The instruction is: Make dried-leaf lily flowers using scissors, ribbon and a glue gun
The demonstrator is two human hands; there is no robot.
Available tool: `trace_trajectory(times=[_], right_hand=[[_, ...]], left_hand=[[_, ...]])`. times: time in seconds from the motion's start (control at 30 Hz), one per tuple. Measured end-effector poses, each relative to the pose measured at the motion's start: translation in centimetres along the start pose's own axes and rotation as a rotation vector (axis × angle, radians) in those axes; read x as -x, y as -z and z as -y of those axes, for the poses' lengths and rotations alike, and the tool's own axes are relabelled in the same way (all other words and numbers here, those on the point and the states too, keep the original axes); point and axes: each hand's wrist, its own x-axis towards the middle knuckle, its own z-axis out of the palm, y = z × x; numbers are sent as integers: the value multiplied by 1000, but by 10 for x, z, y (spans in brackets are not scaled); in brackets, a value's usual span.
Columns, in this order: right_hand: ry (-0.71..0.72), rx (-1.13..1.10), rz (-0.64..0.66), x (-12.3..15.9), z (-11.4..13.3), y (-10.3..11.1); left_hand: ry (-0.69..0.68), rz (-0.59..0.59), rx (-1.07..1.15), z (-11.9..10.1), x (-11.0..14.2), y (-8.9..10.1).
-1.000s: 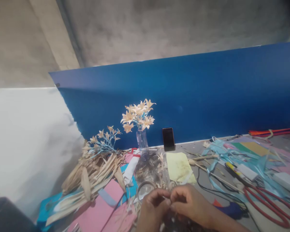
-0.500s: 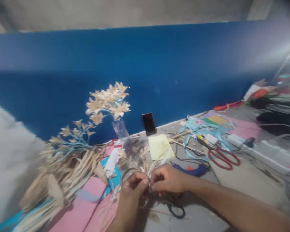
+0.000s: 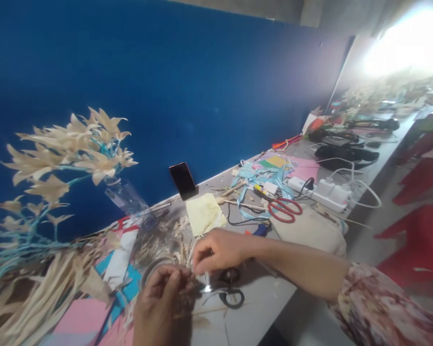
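Both hands work low in the middle of the view, close together over the table. My left hand [image 3: 162, 293] is closed, thumb against the fingertips, palm side towards me. Pinched just to its right is my right hand [image 3: 220, 252], its fingertips almost meeting the left ones. Anything between the fingers is too small and blurred to name. Black-handled scissors [image 3: 234, 299] lie on the table just right of my fingers. A round grey ring [image 3: 147, 271] is partly hidden behind my left hand, and pale dried scraps [image 3: 182, 245] are strewn beyond.
Cream flowers [image 3: 94, 156] stand in a clear bottle [image 3: 128, 197] at left, above dried strips [image 3: 39, 288] and pink paper [image 3: 81, 319]. A phone [image 3: 183, 179] leans on the blue wall. Yellow paper [image 3: 204, 214], red-handled scissors [image 3: 285, 210] and a power strip [image 3: 328, 194] lie rightward.
The view has swung to the right, so the table things sit further left and a red seat area shows. My hands stay close together, with slightly more space between the fingertips.
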Motion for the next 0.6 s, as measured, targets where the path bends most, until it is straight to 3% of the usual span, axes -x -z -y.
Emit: trace_trajectory(times=[0.1, 0.2, 0.27, 0.33, 0.4, 0.5, 0.6], right_hand=[[90, -104, -166, 21, 37, 28], [219, -104, -432, 50, 67, 65], [234, -10, -618, 69, 70, 89], [134, 128, -743, 84, 56, 109], [-66, 301, -723, 96, 30, 122], [-385, 649, -528, 109, -12, 132], [-454, 793, -496, 112, -36, 137]], left_hand=[[133, 79, 0, 4, 1, 2], [204, 97, 30, 14, 2, 4], [213, 104, 64, 21, 4, 6], [234, 127, 81, 24, 7, 6], [261, 151, 114, 24, 9, 5], [278, 179, 172, 22, 12, 3], [251, 175, 159, 22, 12, -1]])
